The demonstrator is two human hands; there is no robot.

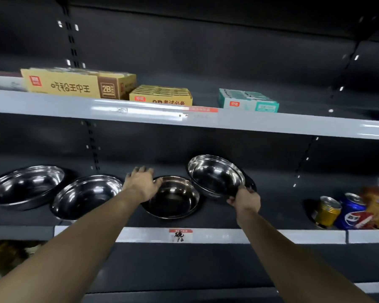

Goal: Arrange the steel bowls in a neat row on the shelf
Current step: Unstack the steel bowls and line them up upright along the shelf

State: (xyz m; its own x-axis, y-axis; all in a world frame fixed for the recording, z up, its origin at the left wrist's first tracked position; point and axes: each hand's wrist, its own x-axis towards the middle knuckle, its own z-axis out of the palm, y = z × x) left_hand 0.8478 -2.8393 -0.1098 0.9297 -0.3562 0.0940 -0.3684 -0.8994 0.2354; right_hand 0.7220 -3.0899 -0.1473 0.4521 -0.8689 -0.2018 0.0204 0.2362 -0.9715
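Note:
Several steel bowls are on the dark middle shelf (271, 206). The far-left bowl (24, 186) and the one beside it (85, 195) lie flat. A third bowl (175, 197) sits at the centre; my left hand (143, 182) rests over its left rim with fingers spread. My right hand (244, 199) grips the near rim of a fourth bowl (214, 174), which is tilted up with its inside facing me, to the right of the third bowl. A dark shape shows behind the tilted bowl; I cannot tell what it is.
Drink cans (350, 213) stand at the right end of the same shelf. The upper shelf (140, 112) carries cardboard boxes (74, 84) and a teal box (247, 101) and overhangs the bowls. A price tag (179, 235) marks the shelf's front edge.

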